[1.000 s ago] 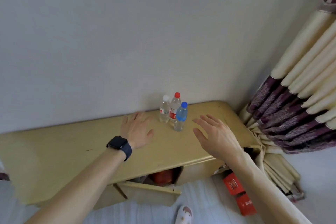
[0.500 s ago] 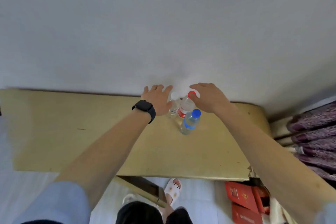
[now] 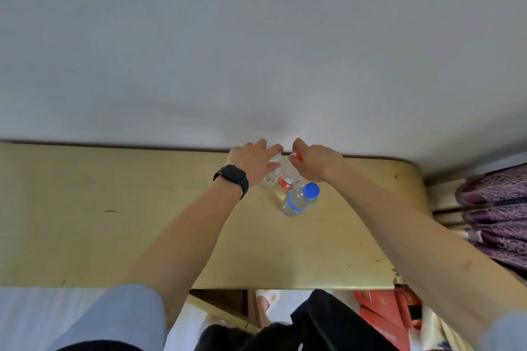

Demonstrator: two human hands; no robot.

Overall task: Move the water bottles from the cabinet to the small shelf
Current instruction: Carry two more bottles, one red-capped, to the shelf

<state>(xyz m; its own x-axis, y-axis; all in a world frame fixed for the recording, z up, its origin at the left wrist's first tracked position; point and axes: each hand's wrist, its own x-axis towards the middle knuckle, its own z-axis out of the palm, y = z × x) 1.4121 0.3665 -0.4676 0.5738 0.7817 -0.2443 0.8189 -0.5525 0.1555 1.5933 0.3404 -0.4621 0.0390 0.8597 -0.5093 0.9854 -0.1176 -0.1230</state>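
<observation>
Three clear water bottles stand close together at the back of the yellow cabinet top (image 3: 142, 222), near the wall. My left hand (image 3: 252, 162), with a black watch on its wrist, curls over the top of the white-capped bottle (image 3: 269, 179). My right hand (image 3: 316, 164) grips the top of the red-capped bottle (image 3: 288, 179), its red cap just showing under my fingers. The blue-capped bottle (image 3: 299, 201) stands free in front of them, untouched. The small shelf is not in view.
A plain grey wall rises directly behind the cabinet. Purple and cream curtains (image 3: 496, 208) hang at the right. Red boxes (image 3: 382, 313) lie on the floor at the lower right, and an open cabinet door (image 3: 216, 310) sticks out below the front edge.
Both hands reached from above the cabinet's middle to the bottles at the back and closed over the white-capped and red-capped bottles. The view tilted down and closer.
</observation>
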